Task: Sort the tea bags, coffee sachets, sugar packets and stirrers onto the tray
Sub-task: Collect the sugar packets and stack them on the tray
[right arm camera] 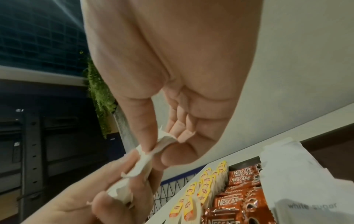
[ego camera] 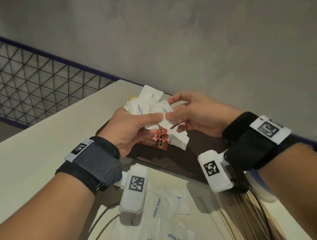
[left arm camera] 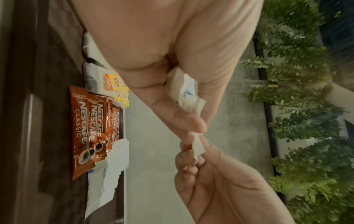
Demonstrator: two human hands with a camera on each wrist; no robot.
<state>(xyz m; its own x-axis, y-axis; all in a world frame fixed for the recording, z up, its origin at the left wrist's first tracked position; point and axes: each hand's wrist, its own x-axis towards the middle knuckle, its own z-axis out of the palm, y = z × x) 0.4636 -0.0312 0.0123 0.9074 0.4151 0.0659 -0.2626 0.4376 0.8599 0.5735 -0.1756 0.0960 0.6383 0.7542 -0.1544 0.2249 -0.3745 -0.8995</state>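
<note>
Loose white sugar packets (ego camera: pixel 165 226) lie on the pale table (ego camera: pixel 36 133) just below your wrists, printed "white sugar" in blue, and a spread of thin wooden stirrers (ego camera: pixel 240 221) lies to their right at the table's near edge. Above them, your left hand (ego camera: pixel 134 126) is curled around a fanned bunch of sugar packets (ego camera: pixel 147 103), thumb pressed over the top of the bunch. Your right hand (ego camera: pixel 192 113) pinches one packet of that bunch (ego camera: pixel 162 110) between thumb and forefinger, its other fingers loosely curled behind; both hands touch the same packet, held in the air over the dark tray (ego camera: pixel 179 163). From the right wrist view, your thumb and fingertips (right arm camera: pixel 148 142) close on crumpled white paper that runs straight into your left hand's grip. On the tray, red Nescafe coffee sachets (right arm camera: pixel 237 201) lie overlapped in a row, with yellow-tagged tea bags (right arm camera: pixel 205 186) lined up just beside them on the far side. More sugar packets (right arm camera: pixel 298 174) rest on the tray on the other side of the coffee sachets, touching them. Behind the table stand a grey wall (ego camera: pixel 192 40) and a black wire mesh panel (ego camera: pixel 39 76); the left wrist view shows green foliage (left arm camera: pixel 306 106) beyond your hands.
</note>
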